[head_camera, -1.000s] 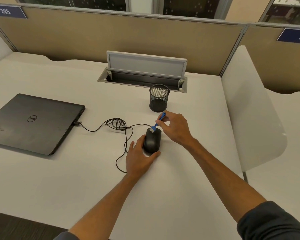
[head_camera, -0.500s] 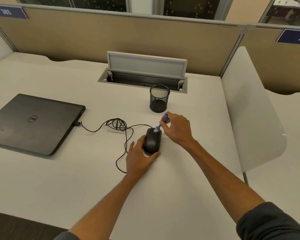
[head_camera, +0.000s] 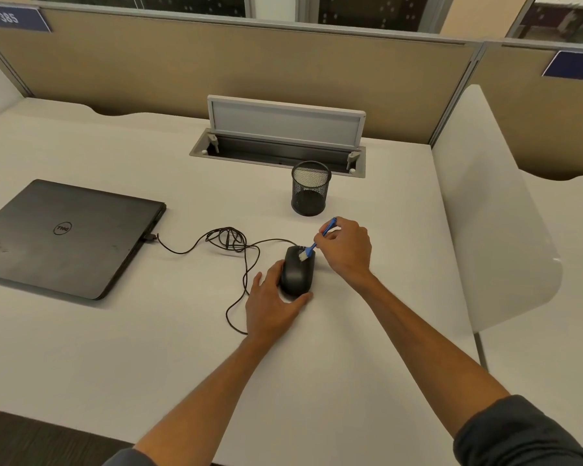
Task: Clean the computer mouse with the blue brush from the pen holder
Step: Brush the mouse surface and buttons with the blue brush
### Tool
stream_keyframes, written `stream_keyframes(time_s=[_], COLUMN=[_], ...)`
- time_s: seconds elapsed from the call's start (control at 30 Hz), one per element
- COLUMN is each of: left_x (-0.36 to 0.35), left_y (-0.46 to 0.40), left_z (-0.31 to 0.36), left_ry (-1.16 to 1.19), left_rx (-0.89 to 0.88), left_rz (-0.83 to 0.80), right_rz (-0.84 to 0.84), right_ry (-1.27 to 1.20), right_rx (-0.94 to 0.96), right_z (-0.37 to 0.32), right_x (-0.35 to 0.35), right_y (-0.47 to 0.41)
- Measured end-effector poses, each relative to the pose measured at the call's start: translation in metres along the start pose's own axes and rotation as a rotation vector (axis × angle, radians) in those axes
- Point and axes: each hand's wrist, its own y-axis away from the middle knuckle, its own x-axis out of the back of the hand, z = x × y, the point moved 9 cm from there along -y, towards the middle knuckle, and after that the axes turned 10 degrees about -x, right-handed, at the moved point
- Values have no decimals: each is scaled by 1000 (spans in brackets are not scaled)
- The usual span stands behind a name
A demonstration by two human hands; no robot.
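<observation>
A black wired computer mouse (head_camera: 297, 272) lies on the white desk. My left hand (head_camera: 271, 306) cups its near left side and holds it still. My right hand (head_camera: 345, 248) pinches a small blue brush (head_camera: 317, 242) by its handle, tilted, with the pale bristles touching the mouse's front top near the buttons. A black mesh pen holder (head_camera: 310, 188) stands behind the mouse, with nothing showing above its rim.
A closed black laptop (head_camera: 64, 237) lies at the left, with the mouse's tangled cable (head_camera: 226, 240) plugged into it. An open grey cable hatch (head_camera: 280, 139) sits at the back. A white divider panel (head_camera: 485, 210) stands at the right.
The brush tip has shifted slightly across the mouse's front top as my right hand moved a little right and back. My left hand stays on the mouse.
</observation>
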Motion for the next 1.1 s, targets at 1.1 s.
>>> stream_keyframes(time_s=[1.1], left_x=[1], left_y=[1], left_z=[1], left_ry=[-17], left_rx=[14], left_rz=[-13], right_rz=[-214], right_ry=[-137], right_rx=[120], right_z=[-11], right_x=[-27], right_y=[-4])
